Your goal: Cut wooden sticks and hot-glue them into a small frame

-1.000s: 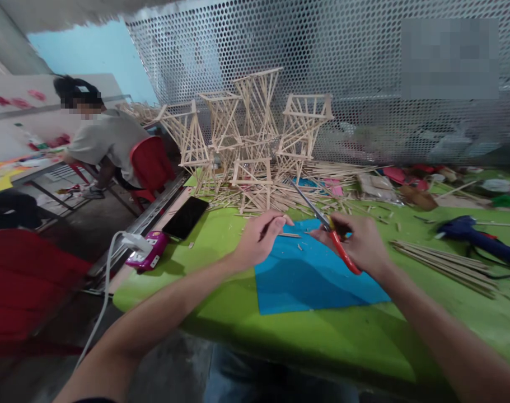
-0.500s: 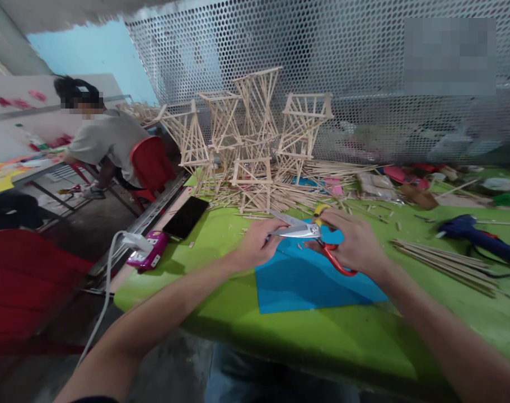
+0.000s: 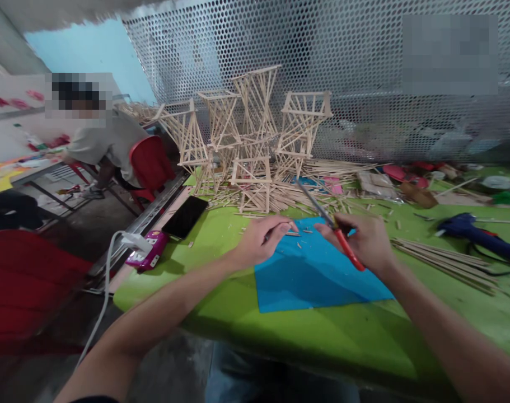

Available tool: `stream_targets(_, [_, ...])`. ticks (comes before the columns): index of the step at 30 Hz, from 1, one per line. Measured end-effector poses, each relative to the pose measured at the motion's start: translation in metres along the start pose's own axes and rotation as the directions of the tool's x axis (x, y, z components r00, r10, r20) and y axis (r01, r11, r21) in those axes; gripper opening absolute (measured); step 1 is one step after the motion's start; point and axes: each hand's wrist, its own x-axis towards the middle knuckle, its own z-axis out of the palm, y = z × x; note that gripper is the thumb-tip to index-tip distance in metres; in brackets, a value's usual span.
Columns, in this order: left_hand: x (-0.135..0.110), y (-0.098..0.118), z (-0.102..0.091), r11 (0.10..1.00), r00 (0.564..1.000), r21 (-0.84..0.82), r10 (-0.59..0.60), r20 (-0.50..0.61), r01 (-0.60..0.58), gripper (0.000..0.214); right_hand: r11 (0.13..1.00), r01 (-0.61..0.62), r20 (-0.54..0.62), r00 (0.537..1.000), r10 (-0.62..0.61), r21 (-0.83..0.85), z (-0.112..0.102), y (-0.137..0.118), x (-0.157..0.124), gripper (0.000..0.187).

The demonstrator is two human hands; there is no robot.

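My right hand (image 3: pixel 366 240) is wrapped round the red handle of a pair of scissors (image 3: pixel 347 250). Their blades point up and away to the left and look closed, seen edge-on. To the left, my left hand (image 3: pixel 263 238) is closed with thumb and fingers pinched together. Whatever sits in that pinch is too small to make out. Both hands are above a blue sheet (image 3: pixel 309 280), on which small wooden offcuts (image 3: pixel 307 230) lie near my left fingertips. Several lattice towers of thin sticks (image 3: pixel 257 101) stand behind my hands.
Loose sticks surround the towers' bases. On the right of the green table (image 3: pixel 221 296) lie a bundle of sticks (image 3: pixel 443 266) and a blue glue gun (image 3: pixel 477 235). A phone (image 3: pixel 185 217) and purple power strip (image 3: pixel 148 252) lie left. Another person (image 3: pixel 112 140) sits far left.
The scissors have swung away from my left hand, their blades turning up and coming together. My right hand has shifted slightly right. My left hand stays nearly in place.
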Motion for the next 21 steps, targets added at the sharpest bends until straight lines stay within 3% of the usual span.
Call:
stream_targets(3, [0.005,-0.003,-0.003,0.985,0.99,-0.159,-0.085,-0.114,0.067,0.044,0.999,-0.04,-0.031,0.999,0.041,0.023,-0.007,0.007,0.005,0.049])
stream_targets(5, [0.011,-0.011,-0.009,0.956,0.968,-0.28,-0.149,-0.201,0.089,0.053,0.998,0.026,0.02,0.999,-0.025,-0.058,-0.013,0.017,0.009,0.047])
stream_targets(7, [0.02,-0.02,-0.018,0.905,0.923,-0.405,-0.259,-0.284,0.129,0.057,0.98,0.152,0.132,0.982,-0.135,-0.127,-0.017,0.027,0.011,0.038])
stream_targets(9, [0.028,-0.026,-0.027,0.806,0.87,-0.557,-0.407,-0.278,0.199,0.057,0.953,0.263,0.259,0.941,-0.219,-0.148,-0.017,0.034,0.012,0.027])
stream_targets(12, [0.036,-0.029,-0.036,0.713,0.827,-0.666,-0.497,-0.263,0.217,0.057,0.934,0.328,0.438,0.867,-0.237,-0.144,-0.011,0.033,0.011,0.025])
stream_targets(16, [0.037,-0.026,-0.035,0.786,0.869,-0.608,-0.374,-0.323,0.112,0.043,0.946,0.323,0.584,0.774,-0.246,-0.03,-0.002,0.026,0.009,0.025])
stream_targets(21, [0.031,-0.024,-0.025,0.834,0.923,-0.547,-0.265,-0.279,0.074,0.04,0.973,0.231,0.656,0.732,-0.186,0.018,0.002,0.038,0.006,0.029])
